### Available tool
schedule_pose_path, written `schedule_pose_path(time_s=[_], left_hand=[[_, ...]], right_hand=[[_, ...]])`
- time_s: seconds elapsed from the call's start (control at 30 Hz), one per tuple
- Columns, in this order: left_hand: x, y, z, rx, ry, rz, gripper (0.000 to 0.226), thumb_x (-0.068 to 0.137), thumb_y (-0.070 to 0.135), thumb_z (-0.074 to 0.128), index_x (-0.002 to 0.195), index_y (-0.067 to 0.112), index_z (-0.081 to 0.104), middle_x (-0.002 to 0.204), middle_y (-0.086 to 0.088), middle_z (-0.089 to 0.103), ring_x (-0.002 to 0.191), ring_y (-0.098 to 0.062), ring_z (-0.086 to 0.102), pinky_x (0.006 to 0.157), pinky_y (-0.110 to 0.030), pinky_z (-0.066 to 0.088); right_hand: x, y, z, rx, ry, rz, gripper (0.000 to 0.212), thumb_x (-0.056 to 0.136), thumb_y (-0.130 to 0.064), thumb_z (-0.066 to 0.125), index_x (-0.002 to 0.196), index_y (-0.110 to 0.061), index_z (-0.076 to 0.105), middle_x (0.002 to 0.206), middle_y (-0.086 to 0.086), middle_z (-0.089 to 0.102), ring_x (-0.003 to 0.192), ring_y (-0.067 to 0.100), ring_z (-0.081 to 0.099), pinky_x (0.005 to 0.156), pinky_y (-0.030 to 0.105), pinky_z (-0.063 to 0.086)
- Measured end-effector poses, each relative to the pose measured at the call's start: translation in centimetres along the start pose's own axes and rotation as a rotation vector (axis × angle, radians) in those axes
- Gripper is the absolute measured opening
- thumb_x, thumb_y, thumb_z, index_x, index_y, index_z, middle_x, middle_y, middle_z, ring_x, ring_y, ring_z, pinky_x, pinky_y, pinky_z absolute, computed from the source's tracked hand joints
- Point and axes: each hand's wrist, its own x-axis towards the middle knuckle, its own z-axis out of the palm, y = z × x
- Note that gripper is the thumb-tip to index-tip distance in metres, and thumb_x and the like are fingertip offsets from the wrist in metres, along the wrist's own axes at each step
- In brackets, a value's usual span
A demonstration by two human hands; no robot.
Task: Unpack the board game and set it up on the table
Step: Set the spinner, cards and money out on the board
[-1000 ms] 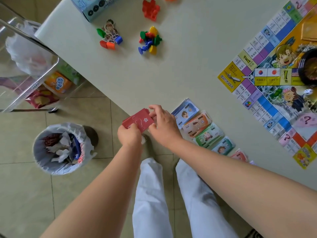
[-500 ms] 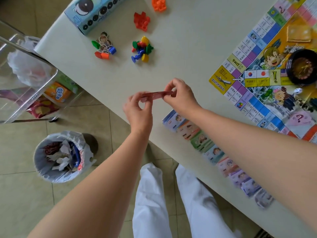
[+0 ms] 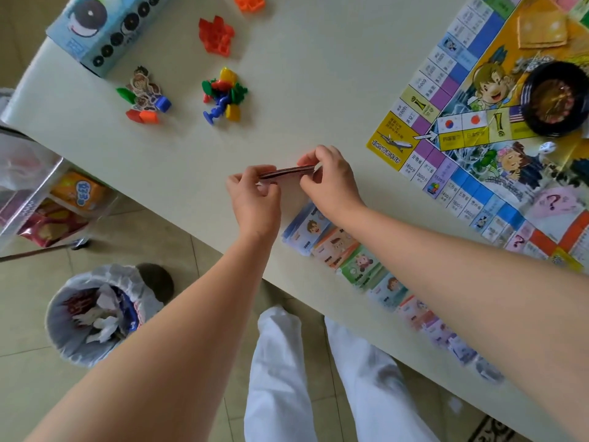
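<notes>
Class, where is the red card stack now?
Head view, centre: the red card stack is pinched between the left hand and right hand, just beyond the banknote row.

A round waste bin (image 3: 60,342) stands on the beige tiled floor (image 3: 38,393). It is lined with a white bag and holds crumpled paper and wrappers. Further up the view, a clear plastic cart (image 3: 35,186) holds snack packets, one orange (image 3: 78,194) and one red (image 3: 47,228). A patterned rug's corner (image 3: 497,430) shows at the lower right.
</notes>
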Motion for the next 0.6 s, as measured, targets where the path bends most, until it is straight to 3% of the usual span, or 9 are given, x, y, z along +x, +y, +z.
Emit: schedule_pose_path(time_s=[0.1, 0.23, 0.33, 0.47, 0.6], left_hand=[[0.6, 0.3, 0.4, 0.096, -0.077, -0.002, 0.032, 0.091, 0.001, 0.041, 0.11, 0.015, 0.062, 0.114, 0.0, 0.033, 0.098, -0.012, 0.045, 0.086, -0.012, 0.037], [1.0, 0.8, 0.3, 0.152, -0.108, 0.019, 0.027, 0.094, 0.005, 0.04, 0.112, 0.012, 0.059, 0.114, -0.001, 0.032, 0.09, -0.01, 0.043, 0.08, -0.009, 0.032], [1.1, 1.6, 0.5, 0.19, -0.085, 0.03, 0.023, 0.093, 0.009, 0.042, 0.111, 0.011, 0.057, 0.112, -0.003, 0.044, 0.085, -0.011, 0.048, 0.079, -0.021, 0.038], [0.3, 3.3, 2.3, 0.152, -0.15, -0.019, 0.019, 0.09, 0.014, 0.04, 0.105, 0.013, 0.051, 0.096, -0.009, 0.063, 0.087, -0.032, 0.061, 0.081, -0.046, 0.052], [-1.6, 5.6, 5.5, 0.159, -0.33, -0.117, 0.022, 0.094, 0.02, 0.043, 0.112, 0.007, 0.043, 0.092, -0.011, 0.062, 0.06, -0.023, 0.06, 0.069, -0.042, 0.054]], right_hand=[[0.3, 0.1, 0.5, -0.024, -0.085, 0.041, 0.02, 0.083, -0.003, 0.058, 0.102, -0.01, 0.062, 0.109, 0.007, 0.053, 0.091, 0.017, 0.056, 0.086, 0.026, 0.046], [1.3, -0.2, 0.1, -0.014, -0.065, 0.076, 0.017, 0.085, -0.004, 0.056, 0.1, -0.007, 0.063, 0.108, 0.009, 0.059, 0.096, 0.022, 0.057, 0.084, 0.027, 0.044], [1.5, -0.4, -1.2, 0.014, -0.075, 0.063, 0.01, 0.086, -0.006, 0.055, 0.095, -0.006, 0.061, 0.099, 0.009, 0.063, 0.086, 0.023, 0.058, 0.075, 0.028, 0.046], [0.7, 0.6, -4.1, 0.057, -0.08, 0.094, 0.007, 0.09, -0.011, 0.056, 0.091, -0.005, 0.057, 0.085, 0.004, 0.061, 0.074, 0.017, 0.053, 0.061, 0.023, 0.038], [-0.7, 3.0, -7.6, 0.045, -0.059, 0.124, 0.009, 0.091, -0.013, 0.056, 0.095, -0.005, 0.057, 0.086, 0.005, 0.061, 0.075, 0.017, 0.052, 0.057, 0.023, 0.034]])
